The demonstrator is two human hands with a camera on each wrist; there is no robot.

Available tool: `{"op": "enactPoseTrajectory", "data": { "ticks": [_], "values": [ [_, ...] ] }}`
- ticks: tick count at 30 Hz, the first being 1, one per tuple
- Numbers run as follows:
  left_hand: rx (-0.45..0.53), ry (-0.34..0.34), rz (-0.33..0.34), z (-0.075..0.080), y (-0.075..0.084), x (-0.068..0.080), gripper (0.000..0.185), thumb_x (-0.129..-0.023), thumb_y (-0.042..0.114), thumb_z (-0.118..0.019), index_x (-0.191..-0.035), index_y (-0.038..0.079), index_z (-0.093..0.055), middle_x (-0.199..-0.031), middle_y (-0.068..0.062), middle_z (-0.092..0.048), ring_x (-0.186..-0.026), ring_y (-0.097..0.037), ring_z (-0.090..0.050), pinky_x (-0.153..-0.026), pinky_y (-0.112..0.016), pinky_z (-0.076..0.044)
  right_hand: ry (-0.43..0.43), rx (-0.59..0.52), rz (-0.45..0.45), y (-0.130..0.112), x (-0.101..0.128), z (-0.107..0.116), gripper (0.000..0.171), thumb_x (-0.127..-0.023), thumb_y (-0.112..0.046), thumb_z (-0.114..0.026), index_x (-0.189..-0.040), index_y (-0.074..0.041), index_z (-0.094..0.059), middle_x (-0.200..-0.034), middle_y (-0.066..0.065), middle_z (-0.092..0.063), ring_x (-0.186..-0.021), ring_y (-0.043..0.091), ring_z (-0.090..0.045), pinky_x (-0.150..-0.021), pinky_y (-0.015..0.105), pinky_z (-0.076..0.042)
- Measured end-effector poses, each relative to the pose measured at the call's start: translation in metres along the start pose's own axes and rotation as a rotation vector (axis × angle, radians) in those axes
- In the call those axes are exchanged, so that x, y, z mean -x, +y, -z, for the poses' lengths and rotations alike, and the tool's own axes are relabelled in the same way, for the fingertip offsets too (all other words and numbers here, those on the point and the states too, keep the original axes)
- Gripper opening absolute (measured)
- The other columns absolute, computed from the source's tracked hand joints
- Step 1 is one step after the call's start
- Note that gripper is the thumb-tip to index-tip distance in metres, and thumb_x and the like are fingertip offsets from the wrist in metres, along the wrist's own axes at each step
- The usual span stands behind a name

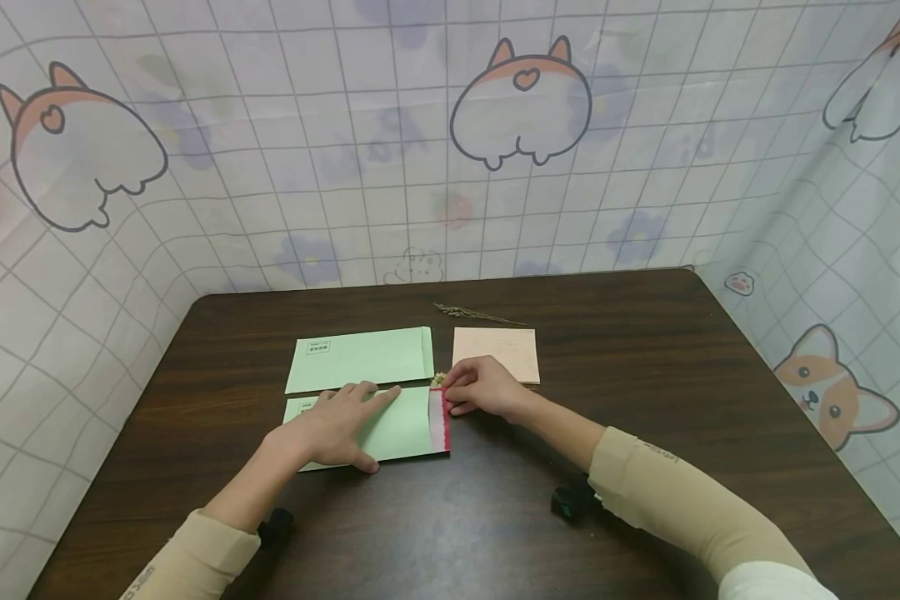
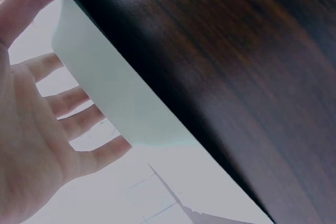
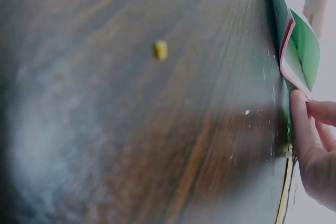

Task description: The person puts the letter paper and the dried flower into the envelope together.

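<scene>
A light green envelope [image 1: 401, 429] lies on the dark wooden table, its open end to the right. My left hand [image 1: 337, 429] rests on it with fingers spread, thumb over the near edge. Out of the open end sticks a pale pink card [image 1: 437, 421] with a red scalloped border. At the card's far corner, my right hand [image 1: 487, 387] pinches it between thumb and fingers. From the right wrist view, the envelope's mouth [image 3: 307, 48] gapes around the card [image 3: 291, 72]. Most of the card is hidden inside. Small yellowish dried flowers [image 1: 438, 380] show beside my right fingertips.
Behind lies a second green envelope [image 1: 367, 358] with a flap at its right end. Peach-coloured paper [image 1: 506, 343] sits just beyond my right hand, and a dried stalk [image 1: 472, 314] lies farther back. A patterned cloth [image 1: 420, 200] hangs behind the table.
</scene>
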State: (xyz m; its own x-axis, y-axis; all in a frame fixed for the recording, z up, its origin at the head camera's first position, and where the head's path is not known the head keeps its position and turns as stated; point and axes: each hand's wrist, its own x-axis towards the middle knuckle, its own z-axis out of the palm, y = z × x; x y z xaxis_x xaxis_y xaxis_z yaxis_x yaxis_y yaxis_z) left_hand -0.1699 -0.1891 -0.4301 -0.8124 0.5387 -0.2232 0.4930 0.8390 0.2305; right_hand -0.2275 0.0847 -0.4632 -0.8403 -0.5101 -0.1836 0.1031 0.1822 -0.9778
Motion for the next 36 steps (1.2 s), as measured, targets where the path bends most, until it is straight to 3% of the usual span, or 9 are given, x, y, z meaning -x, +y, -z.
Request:
{"op": "enactPoseTrajectory", "data": {
  "ticks": [10, 23, 36],
  "values": [
    [-0.006, 0.003, -0.007, 0.0010, 0.0006, 0.0001, 0.107, -0.074, 0.045, -0.090, -0.161, 0.014, -0.035, -0.147, -0.016, -0.044, -0.133, -0.038, -0.045, -0.100, -0.063, -0.038, -0.028, 0.017, -0.020, -0.0027, -0.0014, -0.0004, 0.018, -0.095, 0.005, -0.068, -0.112, 0.009, -0.069, -0.095, 0.019, -0.075, -0.080, 0.023, -0.074, -0.074, 0.039, -0.061],
    [-0.007, -0.005, -0.012, 0.0020, 0.0007, 0.0001, 0.107, -0.074, 0.046, -0.090, -0.161, 0.013, -0.036, -0.145, -0.017, -0.045, -0.131, -0.038, -0.046, -0.099, -0.062, -0.039, -0.078, -0.002, -0.009, -0.0056, 0.0001, -0.0016, 0.020, -0.095, 0.005, -0.068, -0.113, 0.013, -0.067, -0.097, 0.022, -0.074, -0.084, 0.022, -0.074, -0.081, 0.040, -0.060],
    [-0.015, -0.001, -0.019, 0.0025, 0.0020, 0.0002, 0.107, -0.074, 0.046, -0.090, -0.160, 0.012, -0.037, -0.143, -0.016, -0.046, -0.130, -0.037, -0.047, -0.100, -0.061, -0.039, -0.091, -0.041, 0.010, -0.0058, -0.0015, -0.0062, 0.022, -0.094, 0.008, -0.067, -0.115, 0.014, -0.061, -0.101, 0.023, -0.073, -0.091, 0.029, -0.075, -0.084, 0.042, -0.059]
  ]
}}
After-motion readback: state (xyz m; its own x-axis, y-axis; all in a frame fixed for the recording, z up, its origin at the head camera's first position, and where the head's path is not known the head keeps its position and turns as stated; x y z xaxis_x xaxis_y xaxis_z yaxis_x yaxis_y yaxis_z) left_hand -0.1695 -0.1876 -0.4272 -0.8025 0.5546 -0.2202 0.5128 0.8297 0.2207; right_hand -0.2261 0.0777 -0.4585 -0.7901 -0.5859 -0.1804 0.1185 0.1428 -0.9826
